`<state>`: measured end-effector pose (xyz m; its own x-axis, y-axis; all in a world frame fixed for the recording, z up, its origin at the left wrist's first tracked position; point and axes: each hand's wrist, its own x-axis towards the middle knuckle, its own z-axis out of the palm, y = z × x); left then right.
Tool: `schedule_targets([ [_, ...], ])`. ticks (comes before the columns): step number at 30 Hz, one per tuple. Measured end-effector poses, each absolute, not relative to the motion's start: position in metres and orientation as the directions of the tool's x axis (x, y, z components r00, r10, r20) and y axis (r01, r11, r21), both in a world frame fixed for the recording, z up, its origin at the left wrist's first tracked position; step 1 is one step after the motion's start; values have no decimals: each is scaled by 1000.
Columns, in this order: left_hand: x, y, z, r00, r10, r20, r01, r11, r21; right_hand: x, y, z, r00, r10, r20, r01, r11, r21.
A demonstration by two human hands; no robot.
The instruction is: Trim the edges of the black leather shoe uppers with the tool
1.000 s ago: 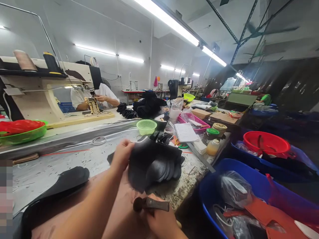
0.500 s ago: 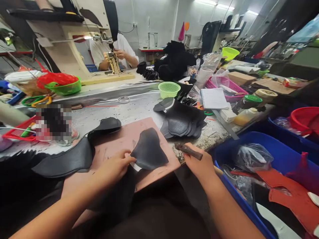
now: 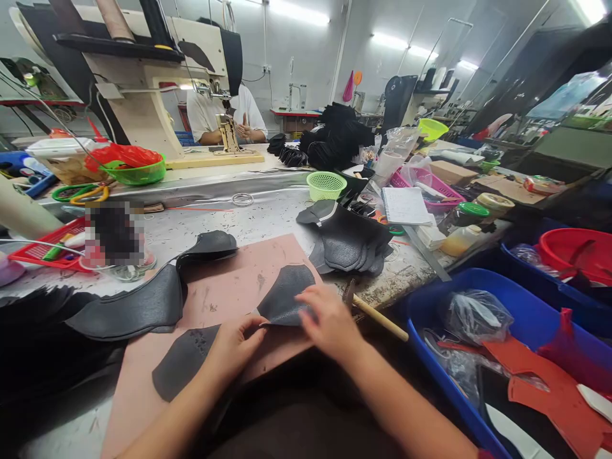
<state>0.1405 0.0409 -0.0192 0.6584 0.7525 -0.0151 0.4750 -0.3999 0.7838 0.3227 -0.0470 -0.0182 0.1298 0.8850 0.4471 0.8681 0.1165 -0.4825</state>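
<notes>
My left hand (image 3: 240, 341) pinches the lower left edge of a black leather piece (image 3: 287, 290) lying on a pink board (image 3: 234, 274). My right hand (image 3: 329, 319), somewhat blurred, is over the right side of that piece with its fingers apart; whether they touch it I cannot tell. A second dark part (image 3: 184, 360), partly behind my left wrist, rests flat on the board. Just right of my right hand lies a hammer (image 3: 377, 315) at the table edge, its wooden handle jutting out.
Stacked black leather parts (image 3: 349, 242) lie behind the board, and a curved black part (image 3: 138, 303) is at left. A blue bin (image 3: 430, 370) with scraps stands at right. A green basket (image 3: 326, 185) and a sewing machine (image 3: 138, 76) are farther back, where another person sits.
My right hand has let go of the hammer at the table edge and moved left over the leather piece. The view has tilted up slightly. The second dark part now shows on the board.
</notes>
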Motion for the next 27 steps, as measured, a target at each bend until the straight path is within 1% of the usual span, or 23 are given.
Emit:
schedule_targets([
  [1,140,42,-19,648,761,-16,455,-370,810,308,-41,-15,60,906,418,830,187,-526],
  [3,139,42,-20,601,799,-18,424,-299,855,286,-31,-11,-2,935,354,768,228,-598],
  [5,136,41,-24,554,832,-31,406,-237,883,274,-24,-10,23,957,288,738,178,-651],
  [8,134,40,-30,554,832,-34,407,-235,883,269,-20,-10,85,973,215,701,95,-707],
  [10,133,39,-31,572,819,-29,410,-255,875,268,-19,-14,102,971,217,670,94,-737],
  [13,133,39,-28,577,815,-46,403,-235,885,260,-18,-23,194,938,287,587,123,-800],
  [15,134,39,-27,566,822,-62,389,-200,899,254,-16,-28,305,899,314,448,155,-881],
  [17,135,40,-27,559,826,-75,381,-175,908,253,-16,-27,440,852,285,239,195,-951],
  [19,137,40,-28,559,826,-75,390,-181,903,262,-20,-16,531,810,249,83,242,-967],
  [20,136,40,-28,562,824,-71,400,-196,895,272,-25,-8,548,799,249,60,259,-964],
  [21,135,39,-27,569,820,-66,414,-216,885,283,-33,0,508,817,275,83,271,-959],
  [23,129,36,-23,611,787,-82,443,-254,860,312,-56,15,282,913,295,212,240,-947],
  [24,124,34,-20,654,749,-110,455,-273,848,328,-71,20,150,961,233,308,178,-934],
  [25,118,32,-14,708,690,-151,465,-294,835,344,-88,23,55,989,139,416,104,-903],
  [27,106,28,-1,811,525,-259,483,-350,802,373,-119,23,28,992,-126,626,-116,-771],
])
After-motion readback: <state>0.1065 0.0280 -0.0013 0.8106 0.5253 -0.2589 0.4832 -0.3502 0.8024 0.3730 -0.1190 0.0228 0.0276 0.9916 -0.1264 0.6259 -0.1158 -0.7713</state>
